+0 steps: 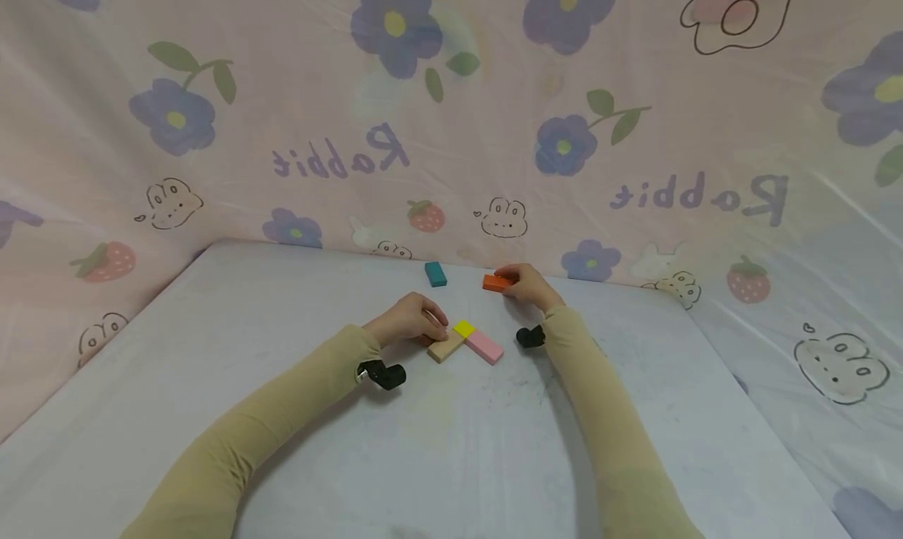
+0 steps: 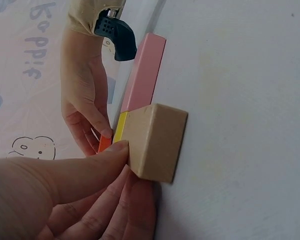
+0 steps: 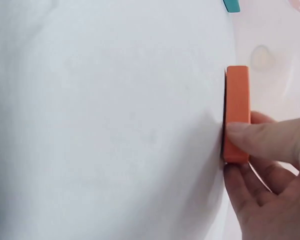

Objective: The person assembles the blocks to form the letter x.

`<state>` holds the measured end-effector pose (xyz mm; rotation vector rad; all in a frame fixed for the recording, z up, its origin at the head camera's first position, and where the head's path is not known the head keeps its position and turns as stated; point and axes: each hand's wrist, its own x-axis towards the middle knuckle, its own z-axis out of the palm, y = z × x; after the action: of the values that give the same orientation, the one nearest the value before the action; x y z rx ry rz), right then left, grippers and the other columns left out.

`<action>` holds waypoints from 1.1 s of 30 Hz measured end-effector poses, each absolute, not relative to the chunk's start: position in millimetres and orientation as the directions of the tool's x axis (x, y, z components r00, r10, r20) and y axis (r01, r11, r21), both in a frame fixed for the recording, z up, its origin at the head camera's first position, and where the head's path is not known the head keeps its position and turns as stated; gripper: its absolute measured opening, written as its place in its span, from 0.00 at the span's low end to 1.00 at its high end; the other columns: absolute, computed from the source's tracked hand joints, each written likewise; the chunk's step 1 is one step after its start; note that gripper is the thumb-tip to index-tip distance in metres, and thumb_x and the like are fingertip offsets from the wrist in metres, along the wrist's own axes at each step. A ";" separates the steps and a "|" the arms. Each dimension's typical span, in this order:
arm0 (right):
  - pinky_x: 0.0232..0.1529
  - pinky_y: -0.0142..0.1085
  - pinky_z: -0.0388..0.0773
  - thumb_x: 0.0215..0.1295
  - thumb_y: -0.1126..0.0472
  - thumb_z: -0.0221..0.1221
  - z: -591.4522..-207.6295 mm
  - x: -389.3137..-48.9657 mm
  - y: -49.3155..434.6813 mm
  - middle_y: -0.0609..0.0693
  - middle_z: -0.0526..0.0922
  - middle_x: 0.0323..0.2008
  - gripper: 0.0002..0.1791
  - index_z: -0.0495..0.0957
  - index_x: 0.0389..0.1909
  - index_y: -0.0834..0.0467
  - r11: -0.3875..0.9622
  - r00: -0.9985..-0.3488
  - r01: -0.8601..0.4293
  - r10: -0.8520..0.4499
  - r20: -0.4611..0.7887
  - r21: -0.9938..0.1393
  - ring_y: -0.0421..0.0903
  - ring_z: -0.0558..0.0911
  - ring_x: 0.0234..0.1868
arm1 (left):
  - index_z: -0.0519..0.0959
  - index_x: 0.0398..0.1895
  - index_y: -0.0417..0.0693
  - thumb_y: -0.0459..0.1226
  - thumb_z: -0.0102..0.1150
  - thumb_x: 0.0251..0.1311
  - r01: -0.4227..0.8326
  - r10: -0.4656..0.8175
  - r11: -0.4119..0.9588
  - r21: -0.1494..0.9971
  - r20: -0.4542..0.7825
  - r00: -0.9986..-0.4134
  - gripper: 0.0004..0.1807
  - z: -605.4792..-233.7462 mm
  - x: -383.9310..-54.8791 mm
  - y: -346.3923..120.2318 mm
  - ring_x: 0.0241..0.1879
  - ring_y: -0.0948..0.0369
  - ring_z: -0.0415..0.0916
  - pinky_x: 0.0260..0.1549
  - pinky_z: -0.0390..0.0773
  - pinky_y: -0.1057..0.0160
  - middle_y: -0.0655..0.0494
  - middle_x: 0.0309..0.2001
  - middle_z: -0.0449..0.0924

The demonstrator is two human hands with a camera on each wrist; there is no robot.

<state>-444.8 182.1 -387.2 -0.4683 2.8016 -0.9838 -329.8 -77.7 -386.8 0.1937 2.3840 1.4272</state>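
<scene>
Near the middle of the head view, the left hand (image 1: 409, 320) narrowly pinches the tan block (image 1: 444, 349), best held steady, while, higher rightward, the right hand (image 1: 529, 285) pinches the orange block (image 1: 494, 283), best gripped lightly.

The purple word "Rabbit" (image 1: 342, 152) is appearing mirror-reversed on the pink cloth backdrop (image 1: 466, 147), and a second "Rabbit" (image 1: 698, 194) is repeating it farther right. The left wrist view is showing similar lettering (image 2: 36, 40) on the cloth, turned sideways.
</scene>
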 end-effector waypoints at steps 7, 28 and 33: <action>0.61 0.46 0.64 0.58 0.74 0.58 -383.9 -441.9 188.9 0.60 0.75 0.55 0.23 0.76 0.56 0.63 0.738 -0.930 -0.263 -0.364 -0.040 -0.621 0.55 0.71 0.53 | 0.82 0.41 0.39 0.33 0.70 0.52 -0.058 0.302 0.472 0.880 -0.223 -0.927 0.13 -386.2 -328.7 -77.7 0.29 0.61 0.78 0.31 0.79 0.66 0.51 0.31 0.83; 0.62 0.47 0.64 0.58 0.74 0.61 -370.9 -423.7 191.8 0.57 0.78 0.54 0.21 0.77 0.54 0.61 0.642 -0.847 -0.421 -0.530 0.026 -0.641 0.55 0.73 0.56 | 0.83 0.39 0.40 0.33 0.70 0.52 -0.046 0.282 0.490 0.871 -0.208 -0.936 0.11 -390.1 -329.6 -77.7 0.28 0.61 0.76 0.30 0.78 0.67 0.52 0.30 0.81; 0.62 0.48 0.64 0.59 0.75 0.58 -363.2 -418.3 190.0 0.57 0.77 0.54 0.20 0.77 0.54 0.62 0.624 -0.826 -0.456 -0.562 0.042 -0.635 0.55 0.73 0.56 | 0.83 0.38 0.40 0.33 0.70 0.52 -0.039 0.288 0.482 0.875 -0.201 -0.936 0.11 -390.0 -328.5 -78.0 0.28 0.61 0.76 0.30 0.78 0.67 0.52 0.30 0.81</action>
<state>-418.3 190.0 -363.2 -0.8476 2.6835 -0.9816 -328.5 -78.0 -390.0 0.2100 2.4114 1.4363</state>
